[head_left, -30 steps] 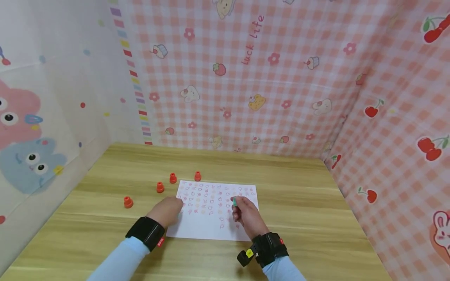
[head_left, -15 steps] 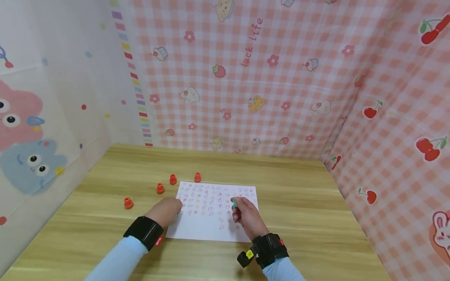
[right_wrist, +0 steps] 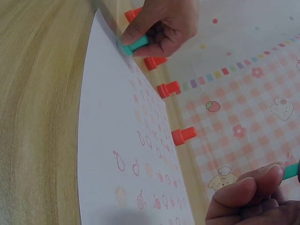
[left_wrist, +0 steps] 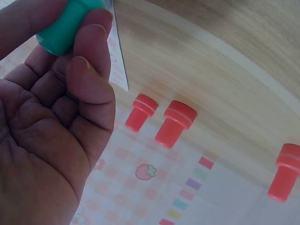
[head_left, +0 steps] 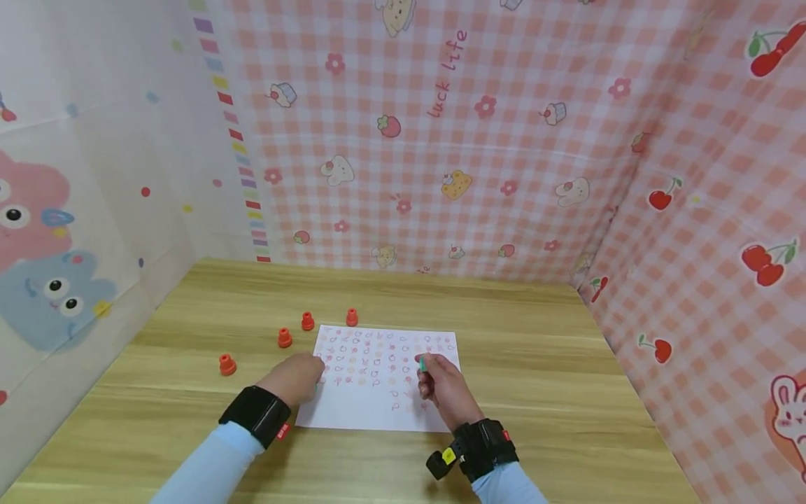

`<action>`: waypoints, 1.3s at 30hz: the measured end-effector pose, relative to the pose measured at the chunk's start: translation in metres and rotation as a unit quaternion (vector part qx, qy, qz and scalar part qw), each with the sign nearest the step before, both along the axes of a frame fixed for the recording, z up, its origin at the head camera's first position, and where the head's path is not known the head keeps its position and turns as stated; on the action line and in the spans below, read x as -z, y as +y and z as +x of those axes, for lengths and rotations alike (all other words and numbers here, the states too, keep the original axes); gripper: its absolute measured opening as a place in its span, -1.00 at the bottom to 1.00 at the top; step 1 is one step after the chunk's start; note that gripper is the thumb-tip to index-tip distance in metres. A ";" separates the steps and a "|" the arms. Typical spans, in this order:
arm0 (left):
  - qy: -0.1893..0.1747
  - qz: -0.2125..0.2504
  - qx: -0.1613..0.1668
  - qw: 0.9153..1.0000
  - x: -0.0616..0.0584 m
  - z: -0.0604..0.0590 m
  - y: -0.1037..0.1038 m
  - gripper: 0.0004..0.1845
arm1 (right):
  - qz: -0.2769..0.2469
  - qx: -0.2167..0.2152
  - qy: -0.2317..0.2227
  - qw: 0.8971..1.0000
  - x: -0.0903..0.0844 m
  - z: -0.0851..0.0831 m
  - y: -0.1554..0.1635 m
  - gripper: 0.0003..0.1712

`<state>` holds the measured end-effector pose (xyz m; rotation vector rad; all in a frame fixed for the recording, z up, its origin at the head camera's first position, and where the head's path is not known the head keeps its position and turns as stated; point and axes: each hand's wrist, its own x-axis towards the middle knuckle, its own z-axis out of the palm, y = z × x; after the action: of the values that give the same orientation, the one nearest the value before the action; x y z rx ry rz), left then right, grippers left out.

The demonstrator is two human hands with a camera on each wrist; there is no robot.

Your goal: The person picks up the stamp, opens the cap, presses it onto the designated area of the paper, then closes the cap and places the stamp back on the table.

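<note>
In my left hand [head_left: 294, 379], thumb and fingers pinch a green stamp [right_wrist: 136, 44] by its handle. Its wide end is at the left part of the white paper [head_left: 343, 409]; whether it touches cannot be told. The left wrist view shows the same green stamp [left_wrist: 65, 28] between thumb and fingertips. My right hand [head_left: 443, 381] hovers over the right part of the paper, pinching a small green piece [right_wrist: 291, 171], mostly hidden, perhaps a cap. Rows of small pink, red and orange fruit-like prints cover the paper's upper part.
Several red stamps stand on the wooden table [head_left: 516, 357], beyond and left of the paper: one red stamp [head_left: 227, 365] is farthest left, another red stamp [head_left: 352, 318] by the paper's far edge. Patterned cloth walls [head_left: 409, 140] enclose the table's back and sides.
My left hand has shifted slightly left, and a bit of green now shows below its fingers. The right hand keeps its place over the paper. The head view has moved slightly.
</note>
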<state>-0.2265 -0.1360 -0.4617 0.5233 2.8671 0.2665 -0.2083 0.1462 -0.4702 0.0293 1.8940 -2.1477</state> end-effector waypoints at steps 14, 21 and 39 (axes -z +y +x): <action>0.036 0.117 -0.031 0.992 -0.035 -0.009 0.001 -0.88 | -0.002 0.003 -0.014 1.000 -0.001 -0.001 0.000 -0.48; 0.049 0.146 -0.040 0.987 -0.040 -0.008 0.009 -0.84 | 0.004 0.001 -0.013 1.000 -0.001 0.000 0.000 -0.47; 0.063 0.290 -0.018 0.955 -0.029 -0.004 0.046 -0.87 | -0.004 0.004 -0.008 1.000 0.003 0.001 0.000 -0.54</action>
<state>-0.2303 -0.0904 -0.4322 0.5991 2.8917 1.1384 -0.2070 0.1460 -0.4737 0.0521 1.8805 -2.1543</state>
